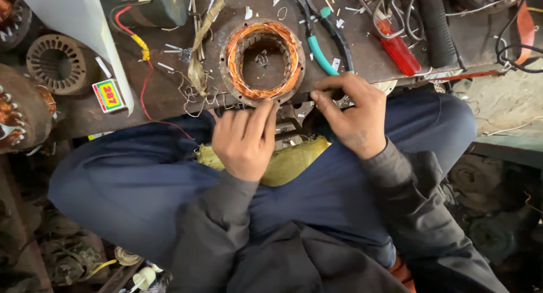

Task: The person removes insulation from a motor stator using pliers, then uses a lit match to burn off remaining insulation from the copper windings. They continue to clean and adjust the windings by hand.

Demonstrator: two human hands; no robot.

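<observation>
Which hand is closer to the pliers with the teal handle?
The right hand. Its fingers lie just below the teal-handled pliers, near the handle ends. The left hand is further left, under the copper-wound stator.

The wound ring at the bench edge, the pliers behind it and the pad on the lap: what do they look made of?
Wound ring: dull grey metal core, apparently steel, with glossy orange windings that look like enamelled copper wire. Pliers: dark metal, one handle sleeved teal, one black, probably plastic. Pad: yellow-green woven cloth, frayed threads at its edge.
</observation>
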